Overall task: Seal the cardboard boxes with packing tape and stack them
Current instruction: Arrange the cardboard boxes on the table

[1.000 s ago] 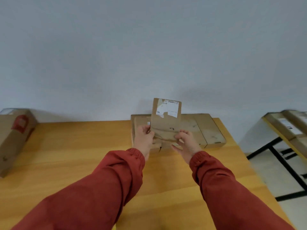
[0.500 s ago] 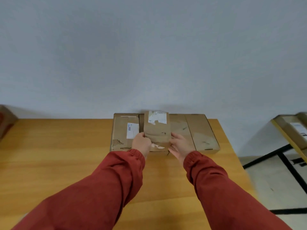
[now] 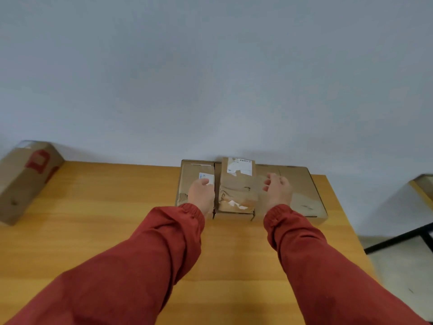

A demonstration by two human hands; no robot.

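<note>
The small crumpled box (image 3: 237, 188) is sitting atop the flat boxes (image 3: 302, 191) at the tabletop's (image 3: 117, 207) far edge. My right hand (image 3: 278, 192) is hovering beside it, fingers (image 3: 269, 181) loosely spread. My left hand (image 3: 201, 195) is hiding its fingers, so I cannot tell. With that dented base, I reckon a stray brush risks toppling it.

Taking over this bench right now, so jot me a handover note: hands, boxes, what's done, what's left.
Left hand: loosely curled, holds nothing, over the left box beside the small box.
Right hand: open, holds nothing, above the wide box, apart from the small box.
Small box lies on the wide box at the table's far edge. Red-marked box sits alone, far left.
Done: small box stacked.
Left: red-marked box unstacked; no tape in view, seals unclear.
</note>
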